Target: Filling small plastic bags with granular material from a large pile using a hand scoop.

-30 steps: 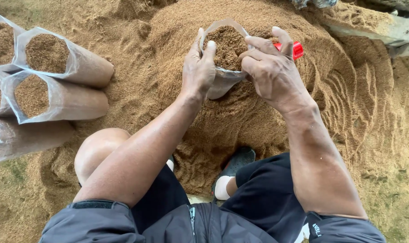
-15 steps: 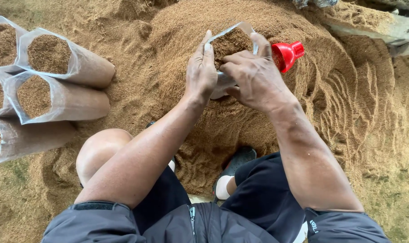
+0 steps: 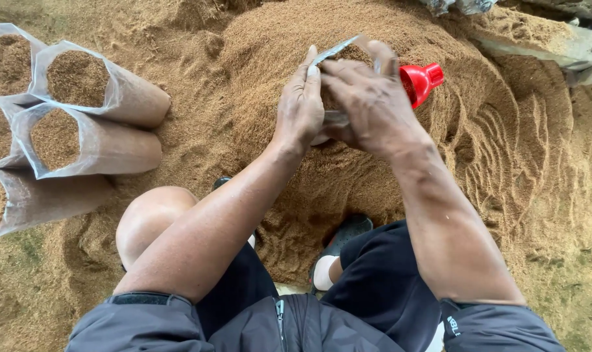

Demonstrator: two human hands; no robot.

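At far left, four filled clear bags [image 3: 87, 137] lie stacked on their sides, mouths open toward the camera, well apart from the hands. At centre, the left hand [image 3: 300, 107] presses flat against the near wall of a clear plastic bag [image 3: 335, 51], fingers extended rather than curled; the right hand [image 3: 368, 104] closes over the bag's mouth from the other side, so the bag is clamped between both palms above the sawdust heap [image 3: 257, 58]. The film is thin, soft and likely slippery; packed with sawdust it should feel dense yet deformable, best held around the body, below the loose rim. Just right of the hand, a red bottle-shaped tool [image 3: 421, 81] rests on the heap. Rightward, raked sawdust leaves open room, bounded above by a wooden plank [image 3: 557, 49].
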